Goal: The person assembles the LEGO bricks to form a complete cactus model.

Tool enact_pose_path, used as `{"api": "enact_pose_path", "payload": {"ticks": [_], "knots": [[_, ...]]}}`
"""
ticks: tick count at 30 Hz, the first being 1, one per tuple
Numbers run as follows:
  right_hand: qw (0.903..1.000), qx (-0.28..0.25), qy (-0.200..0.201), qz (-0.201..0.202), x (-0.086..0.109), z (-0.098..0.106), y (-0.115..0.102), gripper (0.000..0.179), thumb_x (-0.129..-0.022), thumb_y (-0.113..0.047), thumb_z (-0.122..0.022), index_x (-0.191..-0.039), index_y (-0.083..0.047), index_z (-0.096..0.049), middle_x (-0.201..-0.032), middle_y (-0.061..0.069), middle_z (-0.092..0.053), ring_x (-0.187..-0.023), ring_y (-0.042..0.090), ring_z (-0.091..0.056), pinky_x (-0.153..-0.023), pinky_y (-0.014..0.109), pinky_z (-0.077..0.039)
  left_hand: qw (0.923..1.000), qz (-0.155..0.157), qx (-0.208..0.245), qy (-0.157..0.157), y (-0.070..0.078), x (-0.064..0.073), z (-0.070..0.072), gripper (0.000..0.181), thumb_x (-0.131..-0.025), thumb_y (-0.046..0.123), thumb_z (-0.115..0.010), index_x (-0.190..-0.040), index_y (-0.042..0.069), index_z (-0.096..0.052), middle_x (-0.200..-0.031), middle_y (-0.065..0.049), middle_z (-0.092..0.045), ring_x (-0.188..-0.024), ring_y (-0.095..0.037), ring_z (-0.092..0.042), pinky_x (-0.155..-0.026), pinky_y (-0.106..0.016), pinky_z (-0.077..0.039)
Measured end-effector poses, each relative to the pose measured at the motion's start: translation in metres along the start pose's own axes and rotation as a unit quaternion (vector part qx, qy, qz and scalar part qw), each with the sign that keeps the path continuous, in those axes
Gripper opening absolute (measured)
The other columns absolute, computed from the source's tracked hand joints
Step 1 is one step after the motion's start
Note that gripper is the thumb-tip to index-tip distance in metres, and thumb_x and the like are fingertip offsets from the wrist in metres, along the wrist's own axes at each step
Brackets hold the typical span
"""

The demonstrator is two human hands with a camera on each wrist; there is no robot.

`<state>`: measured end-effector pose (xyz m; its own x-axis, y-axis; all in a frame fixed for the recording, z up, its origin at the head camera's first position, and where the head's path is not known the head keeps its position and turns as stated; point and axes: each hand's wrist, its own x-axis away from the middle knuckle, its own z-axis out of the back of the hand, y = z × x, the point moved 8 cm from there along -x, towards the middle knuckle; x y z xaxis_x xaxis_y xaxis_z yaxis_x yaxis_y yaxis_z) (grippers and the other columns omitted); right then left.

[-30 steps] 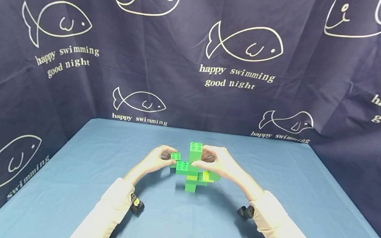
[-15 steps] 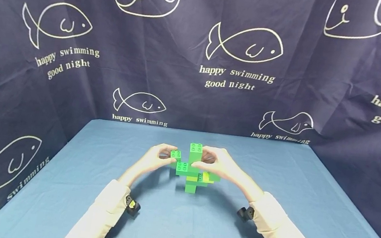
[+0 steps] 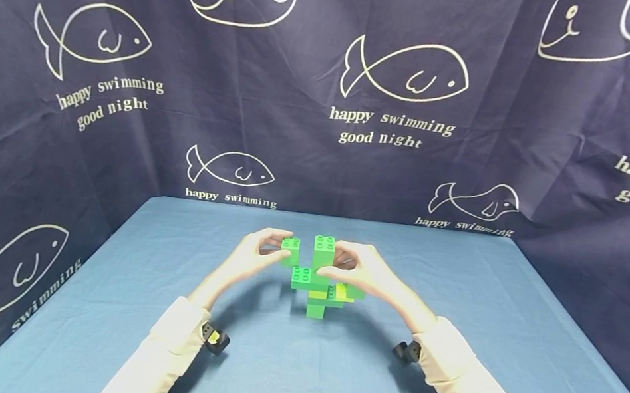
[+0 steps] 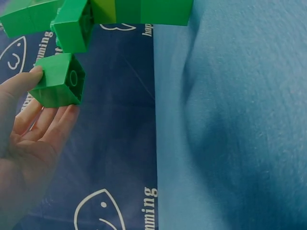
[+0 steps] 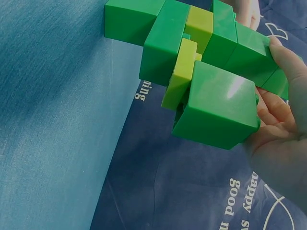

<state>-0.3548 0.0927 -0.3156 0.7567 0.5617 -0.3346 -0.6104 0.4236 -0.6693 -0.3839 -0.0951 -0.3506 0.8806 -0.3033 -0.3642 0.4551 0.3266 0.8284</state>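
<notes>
A green toy building block [image 3: 290,251] is pinched between the thumb and fingers of my left hand [image 3: 249,252]. It hangs just above and left of the side arm [image 3: 300,278] of a block structure, with a small gap between them. In the left wrist view, the block [image 4: 55,81] shows its hollow underside. The structure [image 3: 322,261] stands upright on the table, mostly green with yellow-green layers. My right hand [image 3: 364,269] grips its upper column from the right. In the right wrist view, a large green block [image 5: 220,100] sits on a yellow-green piece [image 5: 180,74] on the structure's right arm.
A blue cloth covers the table [image 3: 302,376]. Dark blue curtains [image 3: 308,155] printed with white fish and lettering hang behind and at both sides. A black wrist camera [image 3: 216,339] sits on the left wrist, another camera [image 3: 405,352] on the right.
My left hand has risen with the green block, from beside the structure's left arm to slightly above it. The block has become more level. My right hand and the structure stay in place.
</notes>
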Motion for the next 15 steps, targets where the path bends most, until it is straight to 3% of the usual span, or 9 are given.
{"api": "enact_pose_path", "payload": {"ticks": [9, 15], "knots": [[1.0, 0.0, -0.003, -0.008, 0.002, 0.002, -0.015, 0.019, -0.081, -0.016, -0.074, -0.082, -0.006, -0.057, -0.078, 0.009, -0.067, -0.079, 0.023, -0.068, -0.078, 0.034, -0.055, 0.9998, -0.019, 0.008, 0.006, 0.013, 0.004, 0.004, 0.038, -0.084, 0.014, -0.07, -0.12, 0.005, -0.06, -0.118, -0.011, -0.063, -0.102, -0.022, -0.061, -0.091, -0.03, -0.051], [1.0, -0.005, -0.001, 0.002, 0.001, 0.0, -0.002, 0.02, -0.08, -0.026, -0.075, -0.087, -0.013, -0.061, -0.078, 0.001, -0.068, -0.076, 0.013, -0.067, -0.076, 0.027, -0.055, 0.9998, -0.017, 0.012, -0.004, 0.014, 0.009, 0.002, 0.035, -0.084, 0.017, -0.071, -0.117, 0.009, -0.062, -0.116, -0.009, -0.064, -0.101, -0.022, -0.061, -0.089, -0.025, -0.051]]}}
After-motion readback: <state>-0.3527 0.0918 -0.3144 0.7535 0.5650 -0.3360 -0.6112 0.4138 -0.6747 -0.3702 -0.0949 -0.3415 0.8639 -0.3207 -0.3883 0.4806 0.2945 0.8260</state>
